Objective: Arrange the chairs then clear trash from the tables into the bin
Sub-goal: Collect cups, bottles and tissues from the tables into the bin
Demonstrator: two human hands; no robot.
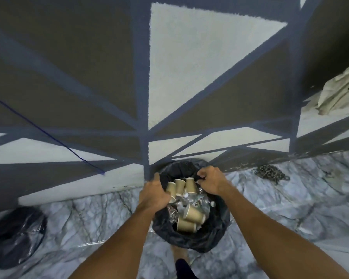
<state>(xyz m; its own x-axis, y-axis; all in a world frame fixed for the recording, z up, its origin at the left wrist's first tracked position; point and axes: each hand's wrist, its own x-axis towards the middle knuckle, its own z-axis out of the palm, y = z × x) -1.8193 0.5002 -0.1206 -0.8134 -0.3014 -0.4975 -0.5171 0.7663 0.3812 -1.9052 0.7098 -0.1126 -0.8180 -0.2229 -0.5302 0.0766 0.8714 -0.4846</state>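
A bin lined with a black bag (pixel 216 236) stands on the floor against the wall, right below me. Inside lie several tan paper cups (pixel 192 214) and crumpled clear plastic bottles (pixel 201 200). My left hand (pixel 154 193) grips the bag's rim on the left side. My right hand (pixel 211 181) pinches the bag's rim at the far right edge. Both forearms reach down over the bin.
A second bin with a black liner (pixel 16 236) sits at the lower left on the marble floor (pixel 290 208). A pile of chain (pixel 270 174) lies by the wall at right. Pale cloth (pixel 340 89) hangs at the far right. A painted wall (pixel 189 67) rises directly ahead.
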